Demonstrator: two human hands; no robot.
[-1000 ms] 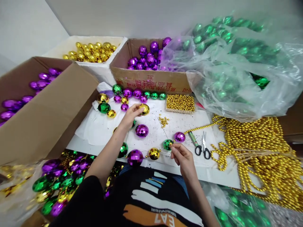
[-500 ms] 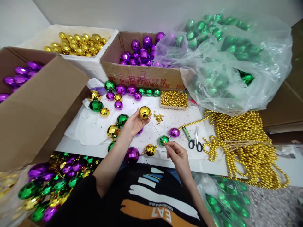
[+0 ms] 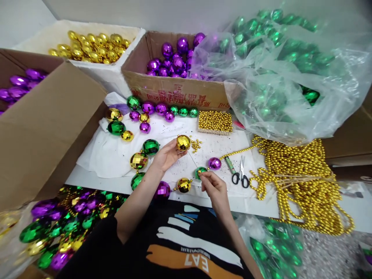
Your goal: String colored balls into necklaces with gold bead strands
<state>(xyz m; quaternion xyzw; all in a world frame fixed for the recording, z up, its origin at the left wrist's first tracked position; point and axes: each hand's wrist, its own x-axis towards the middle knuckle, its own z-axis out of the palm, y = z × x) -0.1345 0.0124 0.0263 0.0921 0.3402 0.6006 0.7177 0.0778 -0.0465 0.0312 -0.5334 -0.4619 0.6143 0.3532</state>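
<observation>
My left hand (image 3: 167,155) is closed around a shiny gold faceted ball (image 3: 183,142), held just above the table. From the ball a thin pale thread (image 3: 193,159) runs down to my right hand (image 3: 214,188), whose thumb and forefinger pinch its end. A tiny gold bead appears at those fingertips, over a green ball (image 3: 200,172). Beside that lies a purple ball (image 3: 214,163) joined to a gold bead string. Below my hands rest a small gold ball (image 3: 184,185) and a large purple ball (image 3: 162,190), linked by small beads.
A tray of gold beads (image 3: 215,122) stands behind a few loose beads (image 3: 196,145). To the right are scissors (image 3: 241,176), a green tube (image 3: 230,164) and piled gold bead strands (image 3: 299,182). Boxes of purple balls (image 3: 174,87), a white bin (image 3: 101,75) and a plastic bag (image 3: 270,104) stand around.
My left hand has moved the gold ball slightly right and down, nearer my right hand. The span of thread between the hands looks shorter. My right hand keeps its pinch.
</observation>
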